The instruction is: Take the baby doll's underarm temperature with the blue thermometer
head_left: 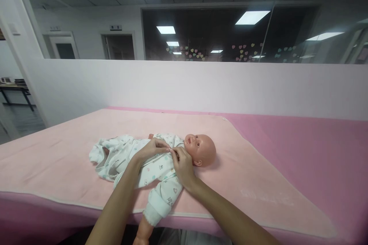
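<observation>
A baby doll point(204, 149) lies on its back, its bald head to the right and one arm hanging over the near edge. It wears white printed baby clothes point(156, 168), a top with a turned-back cuff and loose trousers to the left. Over the doll's chest, my left hand point(153, 148) pinches the front of the top. My right hand point(182, 162) meets it just below the doll's chin, fingers curled and closed on the same cloth. The fingertips nearly touch; whatever fastening lies between them is too small to make out.
Beneath the doll a peach blanket point(71, 153) covers much of a pink surface point(316, 153). A white half-wall point(201, 88) with glass above stands behind it. Far left, a table point(14, 86) is visible through an opening.
</observation>
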A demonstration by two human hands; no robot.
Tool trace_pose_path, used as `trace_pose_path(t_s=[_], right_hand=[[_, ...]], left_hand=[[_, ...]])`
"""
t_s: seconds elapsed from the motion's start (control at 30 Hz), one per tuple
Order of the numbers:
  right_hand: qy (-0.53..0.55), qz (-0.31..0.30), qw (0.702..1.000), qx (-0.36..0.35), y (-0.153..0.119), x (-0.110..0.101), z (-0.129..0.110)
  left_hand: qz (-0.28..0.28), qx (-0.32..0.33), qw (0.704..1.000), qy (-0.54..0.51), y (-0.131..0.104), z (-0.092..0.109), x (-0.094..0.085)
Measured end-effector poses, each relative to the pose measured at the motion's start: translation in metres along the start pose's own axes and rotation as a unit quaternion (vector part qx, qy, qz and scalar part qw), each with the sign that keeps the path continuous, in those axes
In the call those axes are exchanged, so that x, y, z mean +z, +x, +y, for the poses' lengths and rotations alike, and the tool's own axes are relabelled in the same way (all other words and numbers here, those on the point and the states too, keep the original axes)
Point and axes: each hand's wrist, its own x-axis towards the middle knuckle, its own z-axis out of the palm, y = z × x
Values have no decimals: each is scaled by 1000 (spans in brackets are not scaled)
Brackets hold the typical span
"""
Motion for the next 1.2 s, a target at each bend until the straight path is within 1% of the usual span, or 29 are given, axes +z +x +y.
trace_pose_path(t_s=[0.17,0.27,0.33,0.47,0.57,0.77,0.9,1.0,1.13,1.2], right_hand=[[25,-1,1000,6,1,-2,-3],[36,-1,999,21,1,-2,-3],[54,-2,998,44,1,-1,-3],[129,-12,985,111,2,2,-2],[163,-22,977,136,2,3,-1],[159,-33,978,128,1,3,2],[144,-31,982,115,1,4,4],[148,-20,983,108,0,6,5],[157,7,981,112,-1,6,5],[151,9,982,109,0,6,4]], left_hand=[[-17,1,1000,-14,1,-2,-1],[-15,2,1000,-20,2,-4,-1],[-6,1,1000,-22,3,-6,-1],[17,-2,1000,-22,3,-9,0],[23,-2,999,-24,3,-10,0],[31,-5,999,-18,3,-11,0],[24,-1,1000,-16,3,-11,-1],[14,10,1000,-5,3,-9,0],[16,15,1000,12,1,-6,0],[15,14,1000,11,0,-5,0]])
